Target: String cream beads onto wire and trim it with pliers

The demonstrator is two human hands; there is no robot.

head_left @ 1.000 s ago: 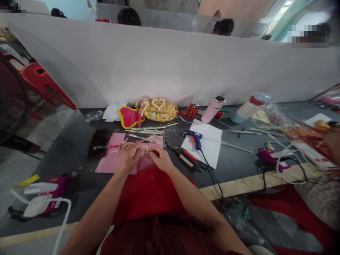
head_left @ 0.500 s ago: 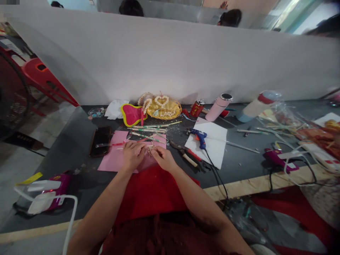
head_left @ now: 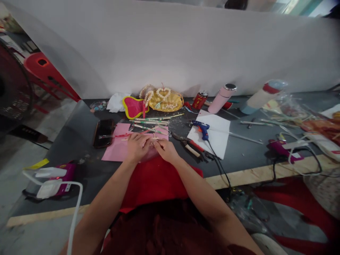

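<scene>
Over a pink sheet [head_left: 114,151] at the table's front, my left hand [head_left: 137,146] and my right hand [head_left: 166,148] meet around a small pale beaded piece [head_left: 154,141]. Both hands are closed, thumbs and fingertips pinching it from either side; its exact shape is too small to tell. Just beyond the fingers lie several thin sticks with green-patterned wrapping [head_left: 150,128]. To the right of my right hand rest pliers with red handles [head_left: 195,147] and a blue hot glue gun [head_left: 203,130] on white paper [head_left: 221,132].
A wicker basket [head_left: 170,106] with a pale heart-shaped wreath [head_left: 163,94], a red can [head_left: 199,101] and a pink flask [head_left: 221,99] stand along the white partition [head_left: 159,46]. A phone [head_left: 103,133] lies left. Purple power strips [head_left: 66,177] with cables sit at both sides.
The view has tilted down a little, so the table sits higher in the picture. My hands keep their pinch on the pale beaded piece, with only slight finger movement.
</scene>
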